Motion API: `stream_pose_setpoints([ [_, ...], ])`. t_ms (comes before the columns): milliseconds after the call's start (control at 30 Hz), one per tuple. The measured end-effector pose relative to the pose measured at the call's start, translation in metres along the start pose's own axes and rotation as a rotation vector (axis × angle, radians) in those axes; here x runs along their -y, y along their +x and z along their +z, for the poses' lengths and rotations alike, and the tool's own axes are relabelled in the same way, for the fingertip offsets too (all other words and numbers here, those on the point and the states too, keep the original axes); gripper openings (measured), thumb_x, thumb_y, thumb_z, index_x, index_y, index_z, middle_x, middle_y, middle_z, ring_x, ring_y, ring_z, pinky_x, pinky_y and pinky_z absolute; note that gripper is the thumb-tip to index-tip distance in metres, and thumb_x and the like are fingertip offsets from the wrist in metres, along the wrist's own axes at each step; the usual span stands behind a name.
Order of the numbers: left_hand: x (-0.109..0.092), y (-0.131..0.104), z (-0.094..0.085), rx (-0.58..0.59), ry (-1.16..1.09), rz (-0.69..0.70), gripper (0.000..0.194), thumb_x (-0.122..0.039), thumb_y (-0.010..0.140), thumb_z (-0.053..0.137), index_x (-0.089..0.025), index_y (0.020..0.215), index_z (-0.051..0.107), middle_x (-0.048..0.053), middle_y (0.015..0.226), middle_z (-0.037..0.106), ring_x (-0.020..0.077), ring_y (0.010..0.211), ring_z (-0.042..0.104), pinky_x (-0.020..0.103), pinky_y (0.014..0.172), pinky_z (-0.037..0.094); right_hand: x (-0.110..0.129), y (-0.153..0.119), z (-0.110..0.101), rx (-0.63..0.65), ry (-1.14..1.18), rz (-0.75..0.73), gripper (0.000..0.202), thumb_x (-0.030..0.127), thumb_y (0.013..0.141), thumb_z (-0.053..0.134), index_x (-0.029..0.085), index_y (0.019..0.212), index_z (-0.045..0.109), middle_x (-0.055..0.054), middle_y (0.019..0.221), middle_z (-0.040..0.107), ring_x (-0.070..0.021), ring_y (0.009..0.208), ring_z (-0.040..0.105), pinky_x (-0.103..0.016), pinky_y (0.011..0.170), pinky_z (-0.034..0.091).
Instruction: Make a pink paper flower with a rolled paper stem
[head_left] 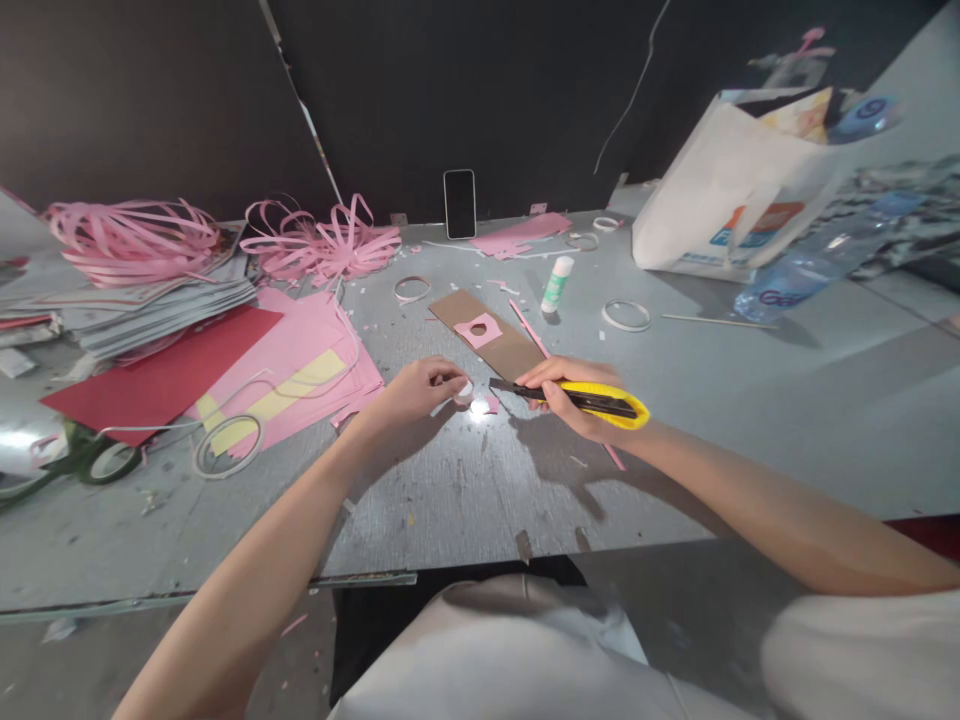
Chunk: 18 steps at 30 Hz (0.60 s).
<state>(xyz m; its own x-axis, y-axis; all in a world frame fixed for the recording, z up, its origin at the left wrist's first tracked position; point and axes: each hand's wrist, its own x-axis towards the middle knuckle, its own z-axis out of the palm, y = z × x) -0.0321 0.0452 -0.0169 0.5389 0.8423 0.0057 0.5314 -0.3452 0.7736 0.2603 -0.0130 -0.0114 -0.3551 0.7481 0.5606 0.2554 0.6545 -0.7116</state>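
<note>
Fingers closed around a yellow utility knife [606,400], the right hand [571,394] points its blade [502,386] towards the left hand [416,391], which pinches a small white disc [464,392] near the cardboard strip [517,356] on the table [450,510], where a slip could nick a fingertip

The left hand [420,388] partly hides a small pale disc [465,393].
</note>
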Motion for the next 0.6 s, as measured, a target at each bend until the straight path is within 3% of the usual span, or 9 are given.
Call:
stream_pose_setpoints([
  [133, 0.0010, 0.0005, -0.0010, 0.003, 0.017, 0.011, 0.032, -0.040, 0.105, 0.055, -0.022, 0.095, 0.079, 0.010, 0.114, 0.078, 0.0224, 0.101, 0.071, 0.035, 0.090, 0.055, -0.0005, 0.0004, 0.0003, -0.006, -0.011, -0.027, 0.021, 0.031, 0.108, 0.063, 0.018, 0.104, 0.080, -0.011, 0.107, 0.084, -0.0166, 0.084, 0.081, -0.024, 0.072, 0.067],
  [267, 0.0017, 0.0003, -0.0020, 0.009, 0.042, 0.040, 0.032, -0.038, 0.105, 0.054, -0.022, 0.096, 0.080, 0.010, 0.113, 0.078, 0.0216, 0.100, 0.071, 0.033, 0.088, 0.056, -0.0011, -0.0002, 0.0002, 0.003, -0.004, -0.015, 0.020, 0.029, 0.108, 0.063, 0.018, 0.105, 0.080, -0.011, 0.108, 0.084, -0.0137, 0.073, 0.079, -0.023, 0.069, 0.066],
  [433, -0.0008, -0.0013, -0.0030, 0.028, 0.066, 0.060, 0.033, -0.034, 0.107, 0.052, -0.022, 0.100, 0.082, 0.009, 0.112, 0.078, 0.0209, 0.100, 0.072, 0.032, 0.087, 0.055, -0.0012, 0.0000, 0.0006, -0.009, 0.009, -0.016, 0.022, 0.032, 0.108, 0.063, 0.017, 0.104, 0.079, -0.012, 0.107, 0.083, -0.0152, 0.075, 0.079, -0.024, 0.067, 0.067],
  [600, -0.0077, -0.0059, -0.0020, -0.044, 0.134, 0.114, 0.026, -0.029, 0.108, 0.055, -0.022, 0.118, 0.078, 0.010, 0.118, 0.077, 0.0208, 0.100, 0.071, 0.034, 0.090, 0.055, -0.0009, 0.0012, 0.0006, -0.004, -0.018, -0.031, 0.022, 0.031, 0.109, 0.062, 0.017, 0.106, 0.079, -0.011, 0.106, 0.084, -0.0141, 0.072, 0.077, -0.024, 0.066, 0.066],
])
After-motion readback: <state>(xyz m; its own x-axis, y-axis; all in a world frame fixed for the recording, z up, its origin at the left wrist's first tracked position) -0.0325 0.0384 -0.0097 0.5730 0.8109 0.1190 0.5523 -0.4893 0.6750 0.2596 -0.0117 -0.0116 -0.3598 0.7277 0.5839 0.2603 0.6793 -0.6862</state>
